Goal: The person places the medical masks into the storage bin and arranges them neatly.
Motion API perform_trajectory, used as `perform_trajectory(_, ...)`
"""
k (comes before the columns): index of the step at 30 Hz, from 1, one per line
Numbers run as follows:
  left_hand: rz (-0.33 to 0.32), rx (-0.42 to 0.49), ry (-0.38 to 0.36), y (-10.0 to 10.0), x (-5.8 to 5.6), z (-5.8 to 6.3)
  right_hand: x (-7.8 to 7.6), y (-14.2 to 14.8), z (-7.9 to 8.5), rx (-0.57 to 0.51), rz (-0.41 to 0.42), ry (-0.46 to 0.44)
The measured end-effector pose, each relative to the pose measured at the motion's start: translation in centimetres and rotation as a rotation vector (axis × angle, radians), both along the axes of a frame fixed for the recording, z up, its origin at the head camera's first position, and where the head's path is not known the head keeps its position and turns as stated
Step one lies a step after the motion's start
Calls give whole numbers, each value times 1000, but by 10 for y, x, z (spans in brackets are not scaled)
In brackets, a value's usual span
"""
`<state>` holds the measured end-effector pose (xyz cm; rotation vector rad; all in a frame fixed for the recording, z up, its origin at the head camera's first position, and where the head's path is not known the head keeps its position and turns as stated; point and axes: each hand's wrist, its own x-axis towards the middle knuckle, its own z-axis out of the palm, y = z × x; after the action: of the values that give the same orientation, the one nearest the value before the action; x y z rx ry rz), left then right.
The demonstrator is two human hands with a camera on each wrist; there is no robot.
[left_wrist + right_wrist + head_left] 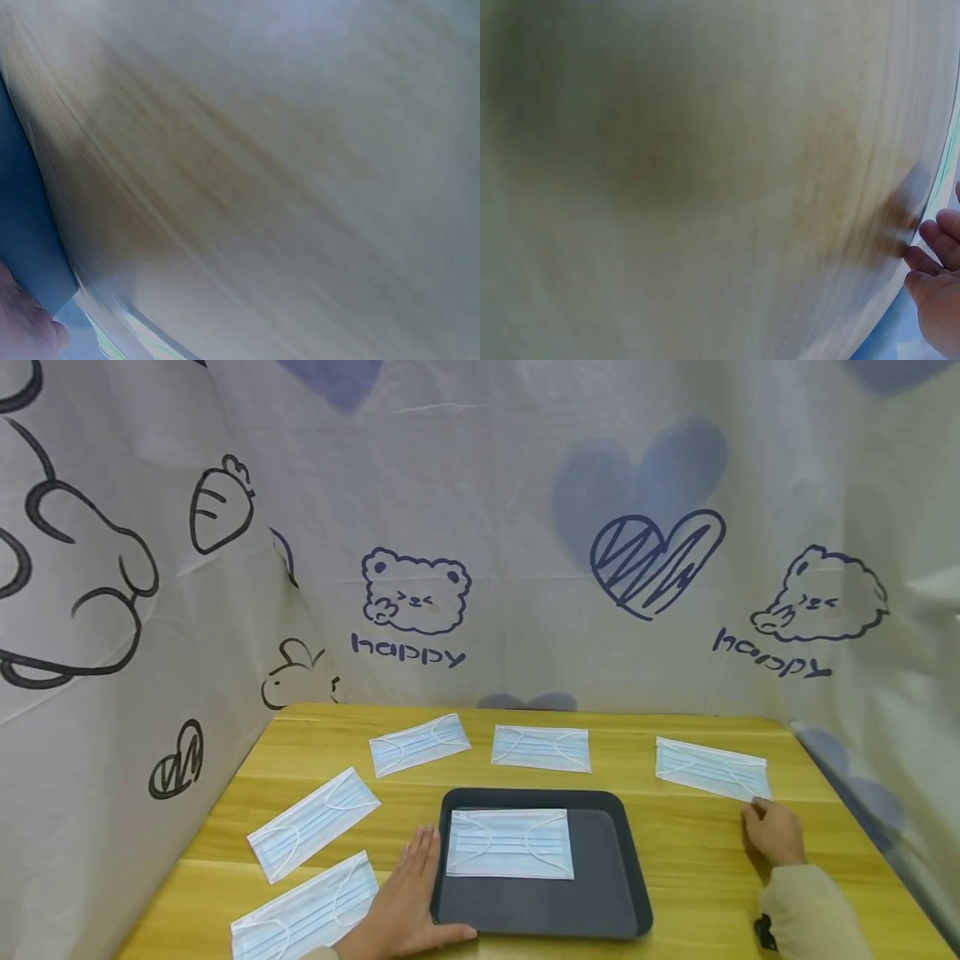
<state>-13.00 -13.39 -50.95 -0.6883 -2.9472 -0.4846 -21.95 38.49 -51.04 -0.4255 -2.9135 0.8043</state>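
My left hand (401, 897), fingers straight and thumb spread, rests against the left side of a dark grey tray (517, 910). A light blue face mask (510, 843) with white ear loops lies flat in the tray's upper left part. On the far right, my right hand (776, 835) pinches the near right corner of another face mask (708, 768) on the table. The right wrist view catches the bent fingers (937, 259) at its right edge; the mask is hard to make out there. Part of the left hand (26, 322) shows in the left wrist view's corner.
Several more face masks lie spread on the wooden table (697, 893): one at the back middle (540, 749), one at back left (420, 745), one at left (315, 822) and one at near left (311, 910). A printed white curtain (510, 543) hangs behind and beside the table.
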Motion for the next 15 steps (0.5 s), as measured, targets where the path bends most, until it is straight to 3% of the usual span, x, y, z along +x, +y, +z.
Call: perform_trajectory(15,1,15,5,1,2,2,9,-3,1,10,-22,62)
